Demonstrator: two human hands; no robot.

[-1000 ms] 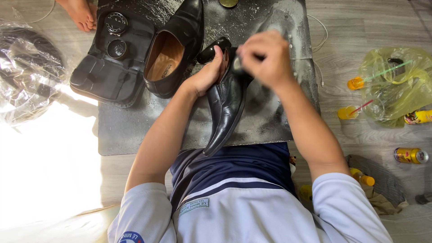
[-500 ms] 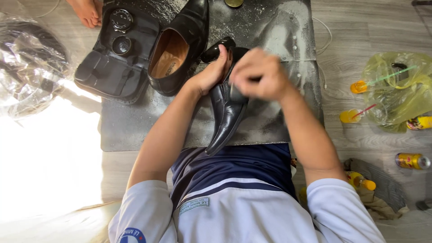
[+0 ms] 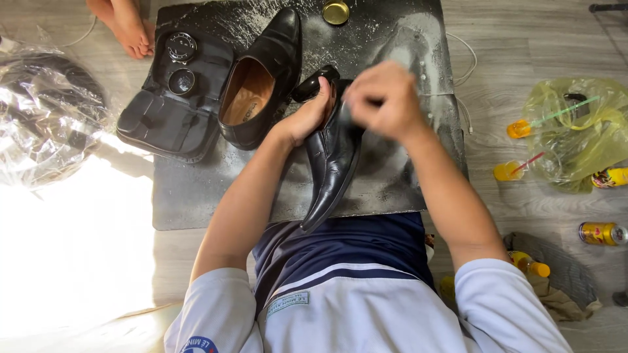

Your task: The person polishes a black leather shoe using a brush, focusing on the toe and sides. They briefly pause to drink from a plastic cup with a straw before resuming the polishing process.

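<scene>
My left hand (image 3: pixel 305 117) grips the heel opening of a black leather shoe (image 3: pixel 330 163), whose pointed toe rests toward my lap. My right hand (image 3: pixel 381 98) is closed and blurred over the shoe's upper side; what it holds is hidden by the fingers. A dark brush handle (image 3: pixel 314 83) pokes out just behind my left hand. The second black shoe (image 3: pixel 261 78), with a tan lining, lies open side up to the left on a dark, dusty mat (image 3: pixel 196 196).
An open black shoe-care case (image 3: pixel 171 111) with two round tins lies left of the mat. A brass tin lid (image 3: pixel 335 12) sits at the mat's far edge. Another person's bare foot (image 3: pixel 127 29) is top left. Plastic bags, small orange bottles and cans lie right.
My right hand has shifted slightly along the shoe's upper side and is blurred. My left hand keeps its grip on the shoe.
</scene>
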